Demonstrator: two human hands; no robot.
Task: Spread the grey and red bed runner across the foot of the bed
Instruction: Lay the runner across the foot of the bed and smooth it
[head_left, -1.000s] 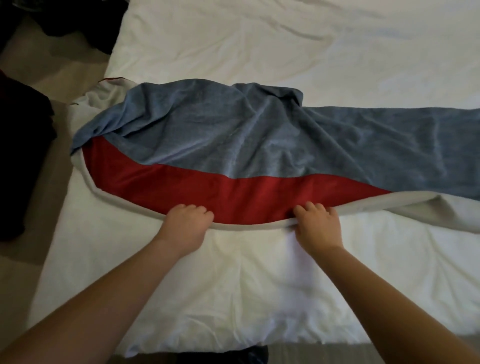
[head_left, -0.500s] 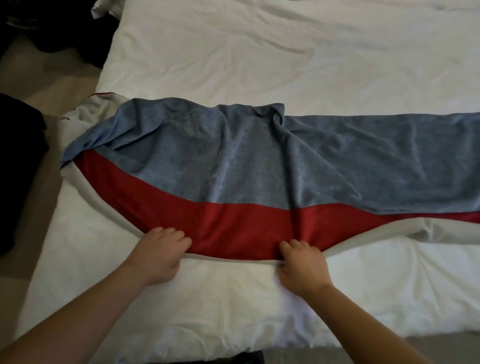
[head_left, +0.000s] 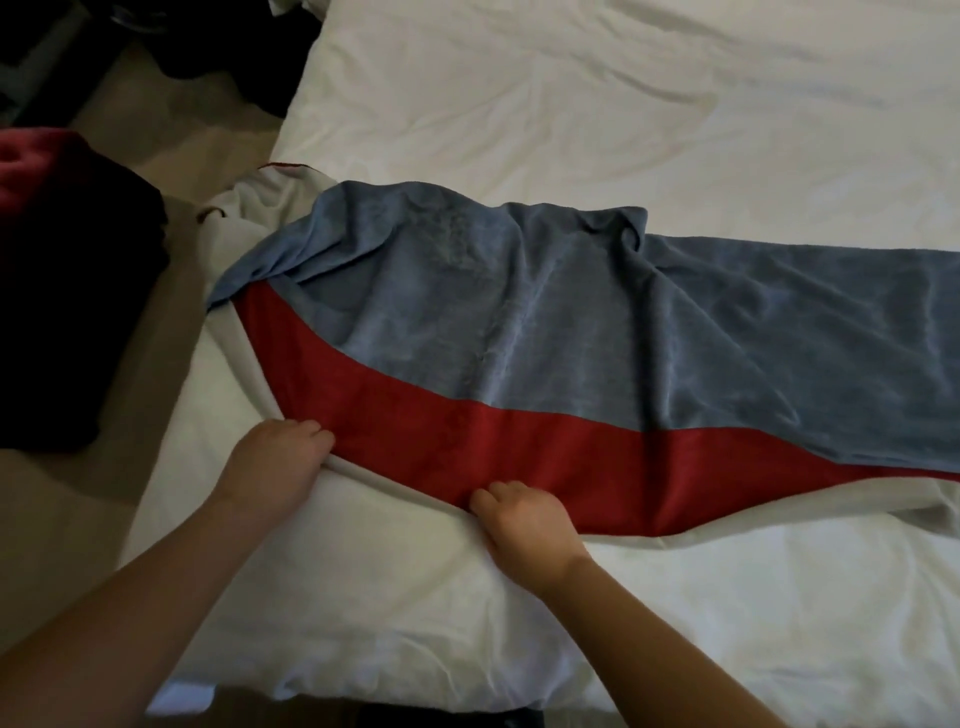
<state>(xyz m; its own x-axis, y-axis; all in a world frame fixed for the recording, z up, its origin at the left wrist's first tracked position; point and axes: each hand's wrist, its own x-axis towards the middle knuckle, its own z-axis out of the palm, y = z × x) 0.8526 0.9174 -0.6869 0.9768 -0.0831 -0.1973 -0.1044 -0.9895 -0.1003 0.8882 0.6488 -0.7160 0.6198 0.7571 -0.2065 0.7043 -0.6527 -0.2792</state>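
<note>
Only the head view to go on. The left hand (head_left: 275, 462) is being kept curled up tight, with its fingers (head_left: 311, 431) folded over the near hem of the bed runner (head_left: 519, 338), so that edge is being gripped, not just touched. Same deal with the right hand (head_left: 524, 525): its fingers (head_left: 498, 493) are being bunched narrow round the same hem, a bit further right and nearer the camera. The thumbs are being hidden by the knuckles, so how they sit can't be told.

The runner is being laid out away from both sets of fingers, up and off to the right across the white duvet (head_left: 571, 130). Its red band (head_left: 519, 447) is being shown right past the knuckles, with the grey panel (head_left: 571, 322) beyond that. A pale lining (head_left: 779, 530) is being exposed along the near edge where the hem is being turned up. The cloth is looking pretty rumpled: a raised fold is being thrown up near the far edge of the grey, and the left end is being bunched at the bed's left side. The right end is being cut off by the frame.

A dark bundle (head_left: 67, 312) is being left on the floor (head_left: 171, 130) to the left.
</note>
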